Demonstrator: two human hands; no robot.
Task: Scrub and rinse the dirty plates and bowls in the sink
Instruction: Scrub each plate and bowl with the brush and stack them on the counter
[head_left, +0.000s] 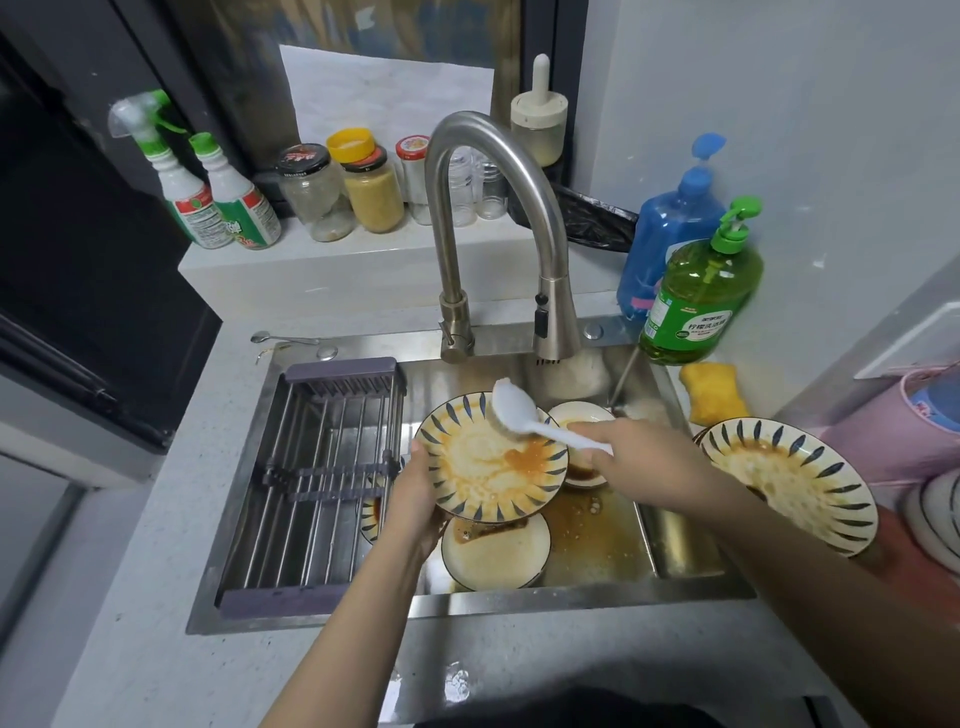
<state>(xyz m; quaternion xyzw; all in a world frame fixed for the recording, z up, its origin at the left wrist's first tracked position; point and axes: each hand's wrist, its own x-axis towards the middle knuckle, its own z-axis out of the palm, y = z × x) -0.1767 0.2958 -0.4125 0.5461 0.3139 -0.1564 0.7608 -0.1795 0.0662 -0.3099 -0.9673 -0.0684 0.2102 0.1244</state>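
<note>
A big metal sink (680, 535) sits in a pale counter (130, 623). A tall curved tap (493, 171) stands at the far side, with its spout over the sink. A metal drying rack (317, 478) lies across the left part of the sink.

On the right edge of the sink rests a dirty striped plate (795, 483) with brown sauce on it. A second dirty plate with blue stripes (488, 467) is held tilted over the middle of the sink. Under it, nearer, sits a dirty white bowl (493, 551). A smaller bowl (579, 415) sits farther back, partly hidden by the right hand. Brown water lies on the sink floor.

The left hand (415, 499) grips the left rim of the held plate, with the thumb on top. The right hand (618, 447) has its fingers curled around the handle of a white spoon (519, 415). The spoon's scoop touches the far part of the held plate.

A green soap bottle (696, 301) and a blue one (670, 228) stand at the far right. A yellow sponge (711, 395) lies near them.
</note>
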